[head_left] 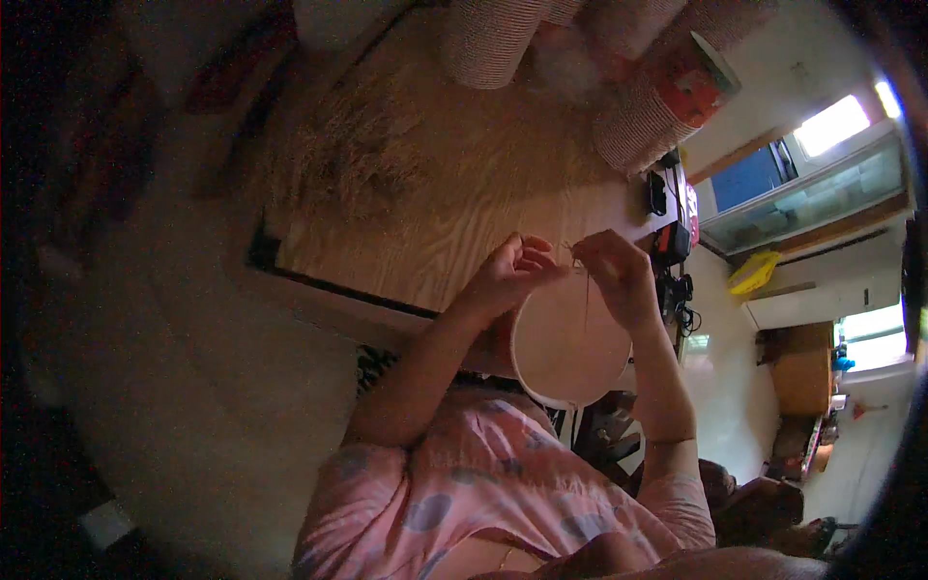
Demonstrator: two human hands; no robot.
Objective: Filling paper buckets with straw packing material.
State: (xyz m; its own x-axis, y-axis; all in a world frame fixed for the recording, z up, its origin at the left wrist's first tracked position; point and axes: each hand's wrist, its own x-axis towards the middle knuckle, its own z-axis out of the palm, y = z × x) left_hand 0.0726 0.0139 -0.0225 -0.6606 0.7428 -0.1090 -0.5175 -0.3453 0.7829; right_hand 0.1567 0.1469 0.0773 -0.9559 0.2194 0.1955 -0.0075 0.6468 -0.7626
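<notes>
Both my hands are raised close together over the table's near edge. My right hand (611,271) pinches a thin dry stem (587,302) whose lower end hangs down. My left hand (517,271) is closed with its fingers curled, just left of the stem's top; whatever lies between its fingertips is too small to make out. Directly below the hands is a round, pale, smooth surface with a rim (570,353), in front of my body. A loose heap of dry brown sprigs (353,159) lies on the wooden table (445,222), beyond my left hand.
Tall ribbed pale stacks (488,43) stand along the table's far side, one stack with a red-and-green printed top (691,87). Black devices and cables (672,242) sit at the right edge. A yellow bag (754,274) is farther right, near windows.
</notes>
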